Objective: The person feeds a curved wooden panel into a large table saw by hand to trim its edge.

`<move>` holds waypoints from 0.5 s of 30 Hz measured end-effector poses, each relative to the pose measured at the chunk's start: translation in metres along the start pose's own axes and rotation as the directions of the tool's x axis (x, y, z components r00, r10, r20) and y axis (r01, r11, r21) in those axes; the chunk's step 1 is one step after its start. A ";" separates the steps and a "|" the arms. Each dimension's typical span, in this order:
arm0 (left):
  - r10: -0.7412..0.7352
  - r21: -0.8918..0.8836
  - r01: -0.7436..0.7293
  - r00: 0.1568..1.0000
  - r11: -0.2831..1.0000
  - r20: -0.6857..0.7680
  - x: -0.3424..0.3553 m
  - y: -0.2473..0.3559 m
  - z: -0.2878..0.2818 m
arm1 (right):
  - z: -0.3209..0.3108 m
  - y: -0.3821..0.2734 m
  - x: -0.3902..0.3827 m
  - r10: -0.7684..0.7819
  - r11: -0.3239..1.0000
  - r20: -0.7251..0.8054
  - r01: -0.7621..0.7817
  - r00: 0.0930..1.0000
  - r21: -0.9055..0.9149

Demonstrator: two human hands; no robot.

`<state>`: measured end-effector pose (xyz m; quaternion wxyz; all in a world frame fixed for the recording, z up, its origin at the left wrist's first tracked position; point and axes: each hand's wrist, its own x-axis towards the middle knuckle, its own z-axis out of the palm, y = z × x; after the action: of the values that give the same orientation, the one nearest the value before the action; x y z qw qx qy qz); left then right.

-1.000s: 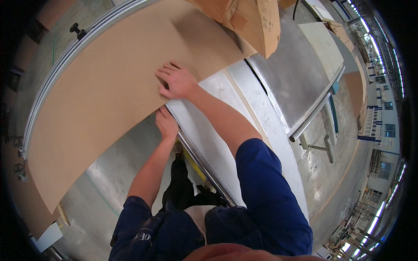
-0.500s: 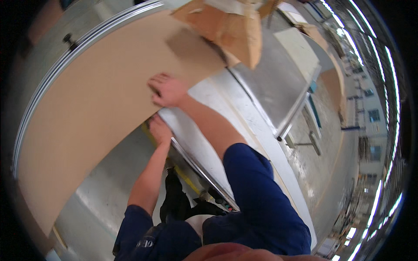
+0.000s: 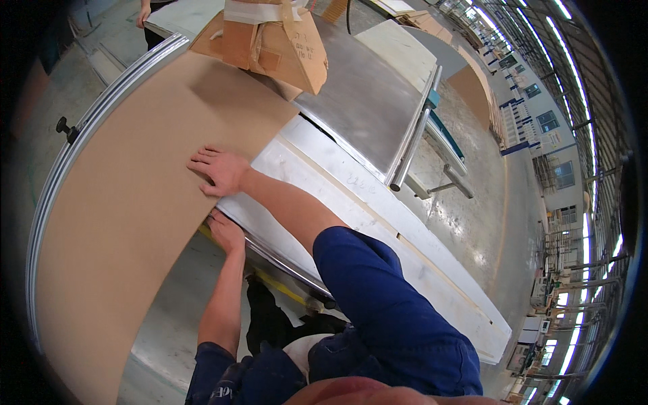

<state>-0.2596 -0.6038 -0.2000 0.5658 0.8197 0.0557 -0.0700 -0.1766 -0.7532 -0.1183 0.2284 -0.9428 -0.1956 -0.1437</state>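
A large brown board (image 3: 128,182) lies across the white bed of a saw-table-like machine (image 3: 283,165) and reaches out to the left over the floor. My right hand (image 3: 223,170) rests palm down on the board near its near edge, fingers stretched and a little apart. Just below it, my left hand (image 3: 228,233) is at the board's near edge, beside the table's metal rail. Its fingers look bent around that edge, their tips partly hidden by the board. A metal fence rail (image 3: 67,152) with a black knob (image 3: 66,128) runs along the board's far left side.
A torn cardboard cover (image 3: 273,50) hangs over the board's far end. Right of it are a grey metal table (image 3: 378,88) and a round metal bar (image 3: 408,152). Another person's hand (image 3: 144,15) shows at the top left. Brown panels (image 3: 472,94) stand farther back.
The view has shifted, so board and table appear farther left. My right hand's fingers, more curled before, now lie flatter and spread on the board. My left hand stays at the edge.
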 end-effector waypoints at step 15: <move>-0.027 -0.025 0.027 1.000 0.999 -0.008 -0.158 0.001 0.002 | -0.049 -0.071 -0.126 0.058 0.998 0.095 -0.059 0.994 0.005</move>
<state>-0.4150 -0.6084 -0.1715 0.5748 0.8120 0.0700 -0.0736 -0.3271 -0.7570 -0.0951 0.2269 -0.9529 -0.1791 -0.0914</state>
